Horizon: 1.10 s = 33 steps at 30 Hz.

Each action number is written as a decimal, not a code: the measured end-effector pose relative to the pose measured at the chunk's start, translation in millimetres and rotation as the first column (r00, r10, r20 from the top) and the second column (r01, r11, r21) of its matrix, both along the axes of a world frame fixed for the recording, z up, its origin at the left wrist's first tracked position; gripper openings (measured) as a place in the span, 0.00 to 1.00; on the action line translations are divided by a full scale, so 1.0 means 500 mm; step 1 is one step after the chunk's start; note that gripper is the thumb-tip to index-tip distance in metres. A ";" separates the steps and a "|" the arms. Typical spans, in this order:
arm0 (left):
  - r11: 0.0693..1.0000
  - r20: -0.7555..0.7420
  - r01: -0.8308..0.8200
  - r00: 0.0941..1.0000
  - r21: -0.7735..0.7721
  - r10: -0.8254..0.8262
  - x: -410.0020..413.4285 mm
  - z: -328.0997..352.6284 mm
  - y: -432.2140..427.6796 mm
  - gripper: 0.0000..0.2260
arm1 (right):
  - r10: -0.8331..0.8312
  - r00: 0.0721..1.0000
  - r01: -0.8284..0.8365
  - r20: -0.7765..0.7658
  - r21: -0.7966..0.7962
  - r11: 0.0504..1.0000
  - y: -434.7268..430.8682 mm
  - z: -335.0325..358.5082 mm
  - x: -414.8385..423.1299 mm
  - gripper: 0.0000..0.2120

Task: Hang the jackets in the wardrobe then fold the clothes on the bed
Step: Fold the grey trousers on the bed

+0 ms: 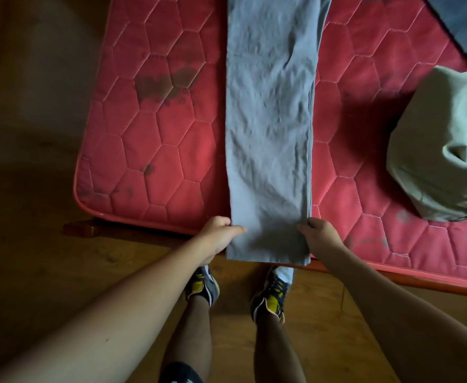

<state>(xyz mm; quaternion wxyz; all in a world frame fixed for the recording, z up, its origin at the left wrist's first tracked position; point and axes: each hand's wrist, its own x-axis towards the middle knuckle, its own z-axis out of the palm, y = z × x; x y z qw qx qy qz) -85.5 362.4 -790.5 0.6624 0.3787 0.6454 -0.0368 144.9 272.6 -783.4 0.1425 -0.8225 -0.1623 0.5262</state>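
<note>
Left hand (218, 235) pinches the near-left corner of the grey trousers (269, 120), right hand (319, 236) pinches the near-right corner. Trousers lie legs stacked, running near to far across the red mattress (155, 150), hems overhanging the near edge. To fold well: lift both corners level, carry hems to the far end, keep side edges aligned. Waistband cut off at the top. Beige garment (442, 150) right and dark blue one (464, 20) far right: types unclear. No wardrobe in view.
</note>
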 end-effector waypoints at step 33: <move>0.982 -0.103 0.184 0.978 0.034 -0.180 -0.113 0.017 -0.021 0.06 | 0.354 0.934 -0.356 -0.042 -0.064 0.932 -0.036 0.009 -0.087 0.10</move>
